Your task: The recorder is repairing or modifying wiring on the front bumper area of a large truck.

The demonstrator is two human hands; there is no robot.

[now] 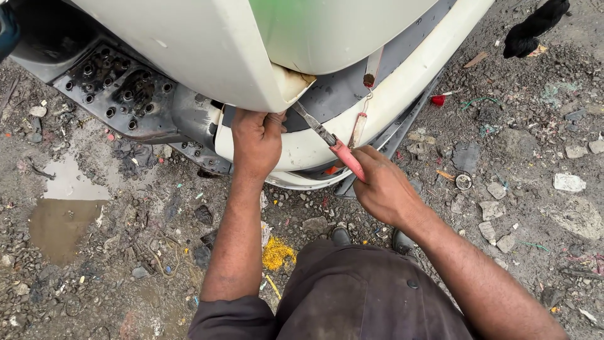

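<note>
My left hand point(256, 143) grips the lower edge of a cream-white vehicle body panel point(207, 50), fingers curled under it beside a torn corner. In my right hand point(380, 186) is a pair of pliers with red handles point(348, 158); its metal jaws point(311, 123) point up-left into the gap between the white panel and the dark grey part behind it point(343, 88). A lower white bumper strip point(384, 104) runs diagonally just beyond both hands.
A dark metal bracket with bolt holes point(119, 91) sits at the left. A muddy puddle point(60, 208) lies on the gravel at the left. Stones, litter and a yellow powder patch point(277, 252) are scattered around my shoes point(341, 235). A black animal shape point(535, 25) is at the top right.
</note>
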